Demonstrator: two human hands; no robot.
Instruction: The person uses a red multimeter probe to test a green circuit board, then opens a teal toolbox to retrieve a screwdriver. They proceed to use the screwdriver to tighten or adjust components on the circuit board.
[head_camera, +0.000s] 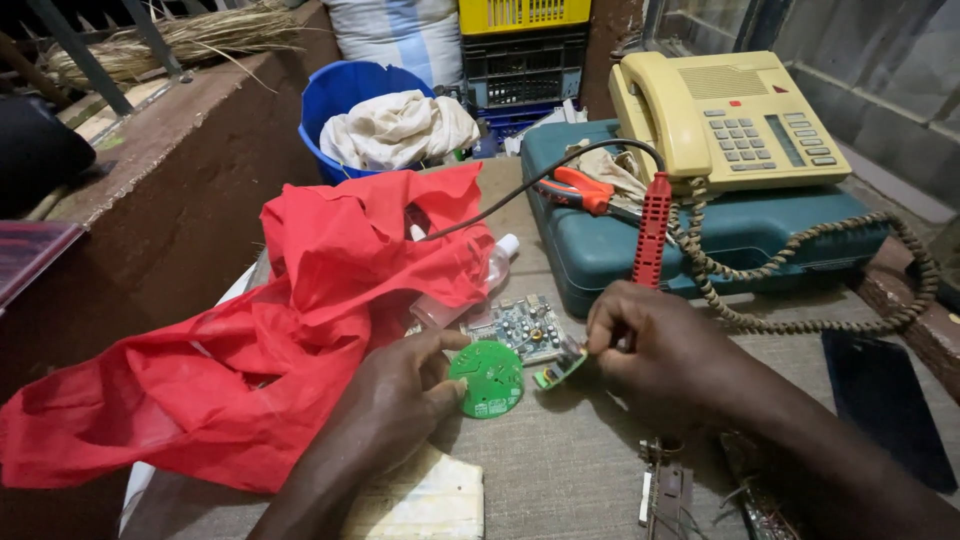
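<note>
Head view, single frame. Two bare forearms entered from the near edge. The left hand (405, 385) and the left forearm carried no sleeve, glove, watch, ring or band in the visible stretch; the arm was uncovered from the near edge up to the fingertips. The right hand (655, 345) and its forearm, coming in from the near right corner, were likewise uncovered, with no cuff showing anywhere in the frame. Fingernails were short where they could be seen, on the left thumb and forefinger. Knuckles on the right hand were plainly creased. No clothing appeared above either wrist.
</note>
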